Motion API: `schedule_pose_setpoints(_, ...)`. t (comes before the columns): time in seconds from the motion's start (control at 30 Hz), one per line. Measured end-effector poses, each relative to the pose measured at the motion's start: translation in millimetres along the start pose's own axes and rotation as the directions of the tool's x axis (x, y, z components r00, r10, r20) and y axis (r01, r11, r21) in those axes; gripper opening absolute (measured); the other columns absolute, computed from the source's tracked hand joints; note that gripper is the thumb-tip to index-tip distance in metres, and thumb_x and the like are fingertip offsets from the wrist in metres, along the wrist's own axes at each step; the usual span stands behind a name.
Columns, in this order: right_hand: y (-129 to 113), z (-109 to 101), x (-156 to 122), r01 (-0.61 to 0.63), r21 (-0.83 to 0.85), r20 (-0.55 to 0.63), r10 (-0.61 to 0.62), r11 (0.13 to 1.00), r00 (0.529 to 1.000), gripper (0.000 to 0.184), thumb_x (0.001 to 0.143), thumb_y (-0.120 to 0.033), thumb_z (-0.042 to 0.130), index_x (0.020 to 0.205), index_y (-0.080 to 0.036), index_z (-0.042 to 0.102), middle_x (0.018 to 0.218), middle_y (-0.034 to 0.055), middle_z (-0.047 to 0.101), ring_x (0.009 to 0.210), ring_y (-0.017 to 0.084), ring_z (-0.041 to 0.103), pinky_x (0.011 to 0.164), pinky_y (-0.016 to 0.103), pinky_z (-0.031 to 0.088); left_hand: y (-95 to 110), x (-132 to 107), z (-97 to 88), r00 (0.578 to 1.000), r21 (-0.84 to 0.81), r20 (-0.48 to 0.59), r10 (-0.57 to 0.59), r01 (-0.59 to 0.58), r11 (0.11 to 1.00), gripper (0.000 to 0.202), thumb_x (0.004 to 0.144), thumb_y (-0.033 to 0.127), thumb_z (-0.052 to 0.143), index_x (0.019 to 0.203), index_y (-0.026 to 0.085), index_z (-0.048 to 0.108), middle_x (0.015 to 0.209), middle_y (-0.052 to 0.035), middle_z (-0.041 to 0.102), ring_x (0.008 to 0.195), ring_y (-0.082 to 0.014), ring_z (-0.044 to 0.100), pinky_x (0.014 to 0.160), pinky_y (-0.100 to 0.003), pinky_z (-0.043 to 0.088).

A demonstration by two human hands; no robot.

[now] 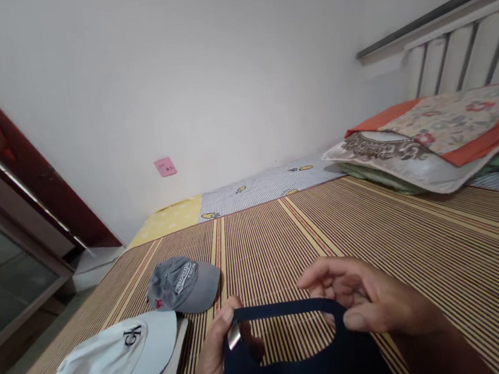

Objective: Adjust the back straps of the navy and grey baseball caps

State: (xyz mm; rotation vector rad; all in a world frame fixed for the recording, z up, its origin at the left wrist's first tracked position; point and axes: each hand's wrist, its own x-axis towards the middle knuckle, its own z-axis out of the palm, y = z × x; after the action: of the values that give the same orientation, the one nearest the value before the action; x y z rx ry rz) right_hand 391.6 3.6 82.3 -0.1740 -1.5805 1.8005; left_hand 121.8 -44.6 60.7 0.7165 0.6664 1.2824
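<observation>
A dark navy cap is held low in front of me, back side up, its strap arching over the opening. My left hand pinches the strap's left end beside a small metal buckle. My right hand grips the strap's right end with thumb and fingers. Both hands hover just above the striped bamboo mat on the bed.
A grey cap and a white cap lie on the mat at the left. Stacked pillows lean near the headboard at the right. A white wall with a pink note stands behind; a wooden cabinet is at the left.
</observation>
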Motion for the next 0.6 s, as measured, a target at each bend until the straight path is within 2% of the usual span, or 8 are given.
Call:
schedule_pose_setpoints(0.17, -10.4, 4.1, 3.4, -0.025, -0.058, -0.102, 0.019, 0.998, 0.995, 0.045, 0.082, -0.039, 0.078, 0.121, -0.021, 0.068, 0.092, 0.0025, 0.063, 0.081, 0.014, 0.058, 0.072, 0.026, 0.044, 1.7, -1.7, -0.2, 0.999, 0.007, 0.031, -0.009, 0.009, 1.0, 0.034, 0.081, 0.039, 0.079, 0.067, 0.021, 0.054, 0.044, 0.0065, 0.048, 0.046, -0.013, 0.057, 0.054, -0.023, 0.05)
schedule_pose_setpoints(0.3, -16.0, 6.2, 4.6, -0.078, -0.077, -0.199, 0.061, 0.994, 0.978, 0.038, 0.086, -0.042, 0.074, 0.119, -0.022, 0.07, 0.095, 0.0025, 0.06, 0.081, 0.014, 0.055, 0.073, 0.026, 0.044, 4.8, -2.0, 2.3, 0.999, 0.006, 0.023, -0.035, 0.034, 0.999, 0.033, 0.078, 0.04, 0.082, 0.067, 0.022, 0.057, 0.037, 0.0092, 0.036, 0.043, -0.0125, 0.052, 0.054, -0.022, 0.05)
schedule_pose_setpoints(0.5, -11.7, 5.0, 6.5, -0.111, -0.073, -0.294, 0.085, 0.991, 0.952, 0.033, 0.088, -0.042, 0.073, 0.115, -0.024, 0.071, 0.099, 0.0027, 0.061, 0.084, 0.015, 0.057, 0.074, 0.025, 0.045, 8.7, -6.5, 4.3, 0.999, 0.103, 0.014, -0.029, 0.028, 0.994, 0.036, 0.076, 0.044, 0.084, 0.066, 0.019, 0.061, 0.044, 0.0072, 0.044, 0.037, -0.0063, 0.036, 0.047, -0.019, 0.043)
schedule_pose_setpoints(0.6, -8.3, 2.6, 7.8, -0.081, -0.066, -0.326, 0.055, 0.995, 0.944, 0.03, 0.086, -0.04, 0.074, 0.112, -0.024, 0.072, 0.1, 0.003, 0.064, 0.086, 0.016, 0.059, 0.076, 0.026, 0.047, 8.8, -10.0, 6.4, 0.999, 0.114, 0.003, -0.034, 0.034, 0.993, 0.035, 0.077, 0.045, 0.083, 0.069, 0.018, 0.063, 0.045, 0.0083, 0.039, 0.04, -0.0055, 0.033, 0.047, -0.017, 0.04)
